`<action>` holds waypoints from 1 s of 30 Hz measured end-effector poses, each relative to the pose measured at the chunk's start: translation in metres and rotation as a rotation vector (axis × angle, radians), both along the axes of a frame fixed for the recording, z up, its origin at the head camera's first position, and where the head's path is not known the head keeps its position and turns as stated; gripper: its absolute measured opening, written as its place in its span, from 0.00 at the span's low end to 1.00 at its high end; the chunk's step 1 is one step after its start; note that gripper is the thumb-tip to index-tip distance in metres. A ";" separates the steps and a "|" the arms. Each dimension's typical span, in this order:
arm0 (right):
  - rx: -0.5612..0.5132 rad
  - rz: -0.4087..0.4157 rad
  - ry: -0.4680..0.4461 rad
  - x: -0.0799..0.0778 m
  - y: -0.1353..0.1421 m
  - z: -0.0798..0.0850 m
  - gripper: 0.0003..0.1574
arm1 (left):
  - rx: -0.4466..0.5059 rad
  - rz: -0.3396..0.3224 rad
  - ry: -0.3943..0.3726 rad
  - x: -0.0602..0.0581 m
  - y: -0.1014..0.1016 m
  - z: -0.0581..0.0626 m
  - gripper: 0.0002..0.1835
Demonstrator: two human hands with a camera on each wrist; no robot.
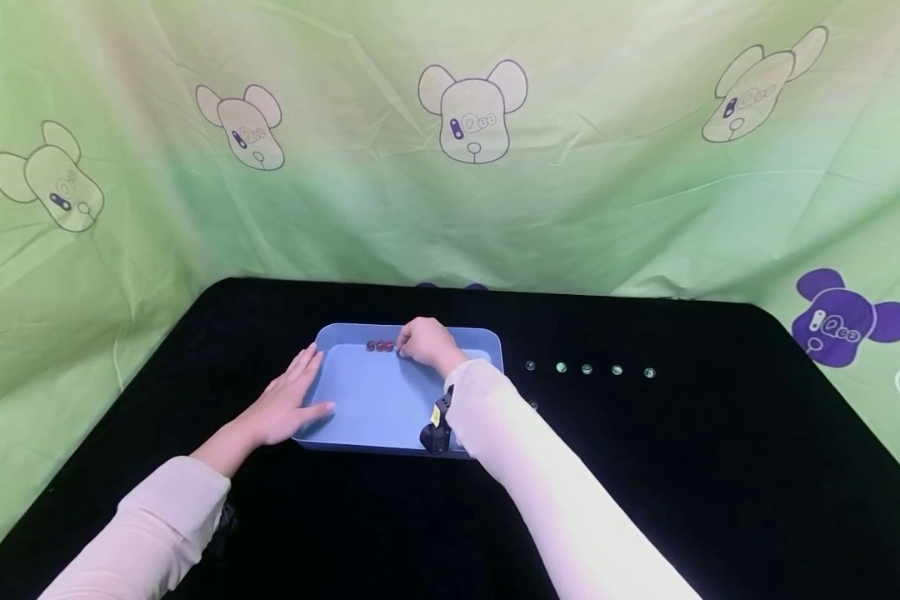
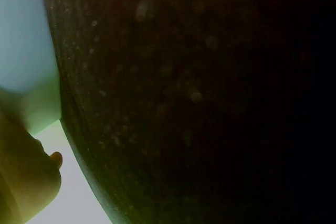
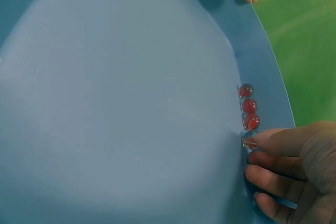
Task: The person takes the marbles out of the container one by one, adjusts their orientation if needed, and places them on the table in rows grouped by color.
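A blue rectangular tray (image 1: 367, 400) lies on the black table. Along its far wall sit three clear glass marbles with red swirls (image 3: 249, 106), lined up close together. At the near end of that row in the right wrist view, my right hand (image 1: 429, 342) pinches another red-swirled marble (image 3: 249, 141) low by the wall, its thumb and fingertips partly covering it. My left hand (image 1: 288, 402) rests on the tray's left rim, fingers straight and thumb reaching over the inside. Only a blurred bit of that hand (image 2: 31, 177) enters the left wrist view.
Right of the tray, several glass marbles (image 1: 587, 369) are spread in a row on the black table (image 1: 645, 467). One more marble (image 1: 534, 406) shows beside my right sleeve. A green cloth (image 1: 360, 217) printed with bear heads hangs behind the table.
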State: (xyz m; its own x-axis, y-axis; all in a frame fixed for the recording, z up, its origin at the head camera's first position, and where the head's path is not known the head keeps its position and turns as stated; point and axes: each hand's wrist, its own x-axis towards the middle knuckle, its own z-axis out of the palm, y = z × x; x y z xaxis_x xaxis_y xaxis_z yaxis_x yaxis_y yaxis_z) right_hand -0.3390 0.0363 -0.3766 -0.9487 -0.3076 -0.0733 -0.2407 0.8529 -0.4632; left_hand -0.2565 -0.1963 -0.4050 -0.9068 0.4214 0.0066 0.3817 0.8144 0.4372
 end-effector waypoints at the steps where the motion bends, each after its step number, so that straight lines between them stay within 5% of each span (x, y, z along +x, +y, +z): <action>1: 0.002 0.000 -0.004 0.000 0.000 0.000 0.03 | 0.000 0.001 0.001 0.000 0.000 0.000 0.43; 22: -0.031 0.092 -0.054 0.003 0.010 0.001 0.13 | -0.007 -0.002 -0.012 0.001 0.002 0.001 0.43; 30: -0.123 0.081 -0.085 0.008 0.015 0.008 0.06 | -0.009 0.004 -0.020 0.004 0.002 0.004 0.43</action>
